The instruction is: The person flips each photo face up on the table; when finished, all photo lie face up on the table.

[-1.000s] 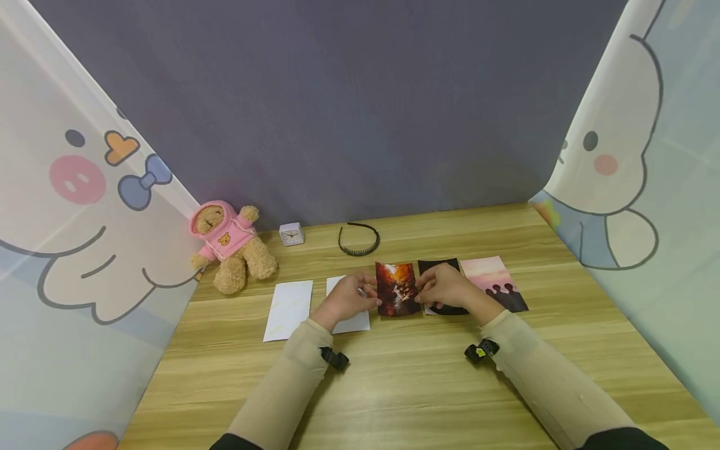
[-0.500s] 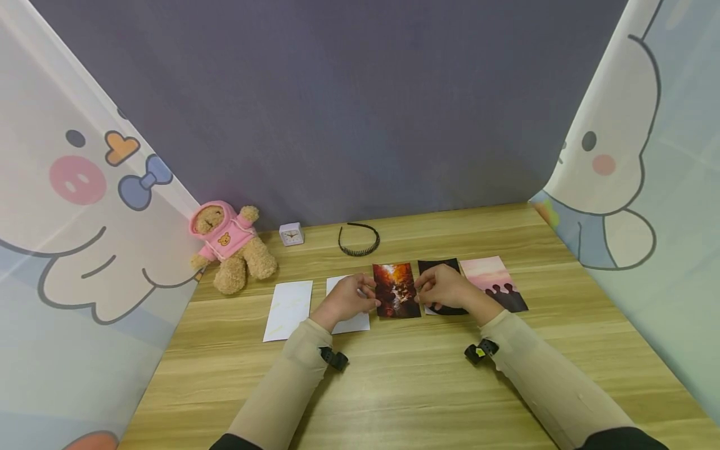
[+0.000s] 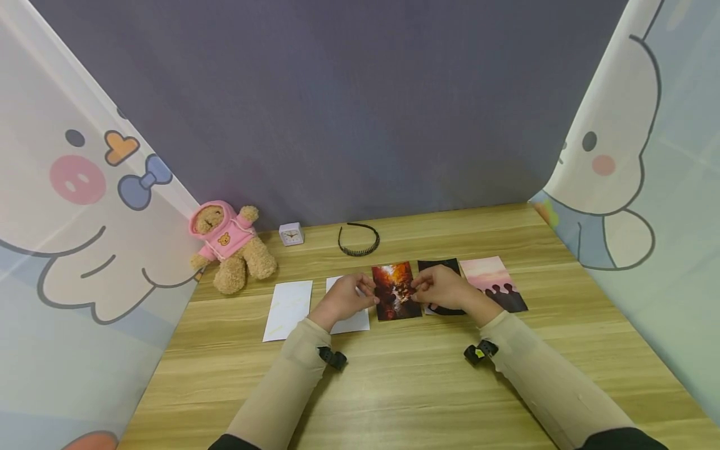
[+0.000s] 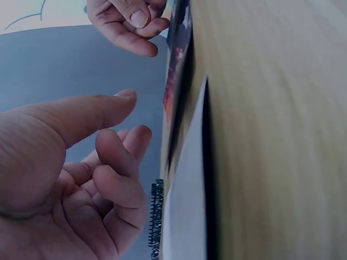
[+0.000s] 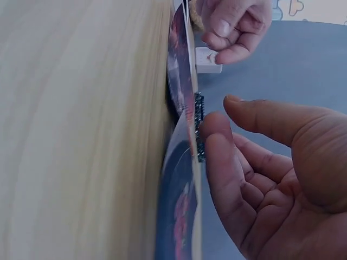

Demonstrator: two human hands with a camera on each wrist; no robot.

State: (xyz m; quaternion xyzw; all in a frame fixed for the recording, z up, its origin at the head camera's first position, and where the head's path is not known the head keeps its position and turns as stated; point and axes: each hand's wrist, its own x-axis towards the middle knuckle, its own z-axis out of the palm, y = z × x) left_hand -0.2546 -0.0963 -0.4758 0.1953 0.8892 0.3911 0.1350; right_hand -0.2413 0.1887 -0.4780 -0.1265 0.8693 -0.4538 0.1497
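Observation:
A fiery orange-and-dark picture print (image 3: 395, 306) lies on the wooden table between the two hands. My left hand (image 3: 347, 299) is at its left edge, above a blank white sheet (image 3: 354, 324); in the left wrist view, thumb and fingers are apart with nothing between them. Over the print's right edge are the fingertips of my right hand (image 3: 444, 289), which partly covers a black picture print (image 3: 445, 310). The right wrist view shows a gap between that thumb and the fingers, free of paper. Whether any fingertip touches the print is unclear.
A second white sheet (image 3: 289, 309) lies at the left, a pink sunset print (image 3: 489, 275) at the right. Behind them are a black toothed headband (image 3: 360, 252), a small white clock (image 3: 291, 234) and a teddy bear (image 3: 230, 244) in a pink hoodie. Grey fabric (image 3: 360, 112) closes the back.
The fiery print, slightly bowed between the hands one second ago, now lies flatter and a touch nearer. Fingers have let go of it. The right fingertips have shifted slightly left, over its edge.

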